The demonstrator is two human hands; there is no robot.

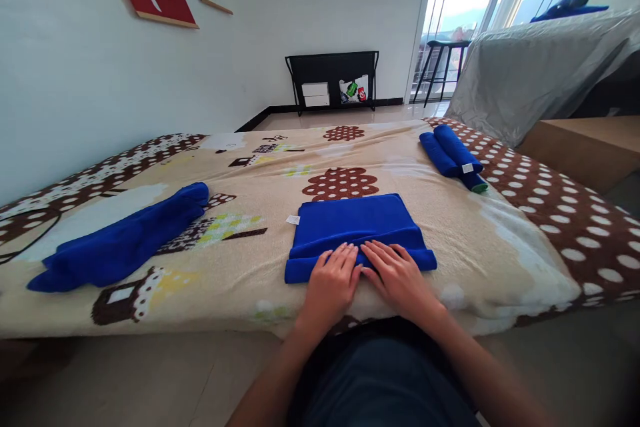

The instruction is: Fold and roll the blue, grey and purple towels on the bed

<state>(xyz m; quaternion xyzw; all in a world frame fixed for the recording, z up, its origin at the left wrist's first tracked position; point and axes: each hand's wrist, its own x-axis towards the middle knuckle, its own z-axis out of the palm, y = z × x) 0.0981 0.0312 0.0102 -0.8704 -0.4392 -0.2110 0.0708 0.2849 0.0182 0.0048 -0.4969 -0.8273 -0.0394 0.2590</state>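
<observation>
A blue cloth [355,213], which looks like a towel, lies on the bed in front of me. Its near edge is turned over into a thick fold or roll, and a white tag [293,219] sticks out at its left. My left hand [336,275] rests on this near edge with fingers stretched forward over it. Beside it, my right hand [393,273] presses on the same edge, fingers also extended, the two thumbs close together. The undersides of both hands are hidden. Neither hand is wrapped around the cloth.
Another blue cloth [130,237] lies loosely bunched at the left. Several rolled blue cloths [453,153] are stacked at the right. A patterned blanket [270,207] covers the bed. Beyond stand a black rack [333,70], a stool [444,60] and plastic-covered furniture [540,67].
</observation>
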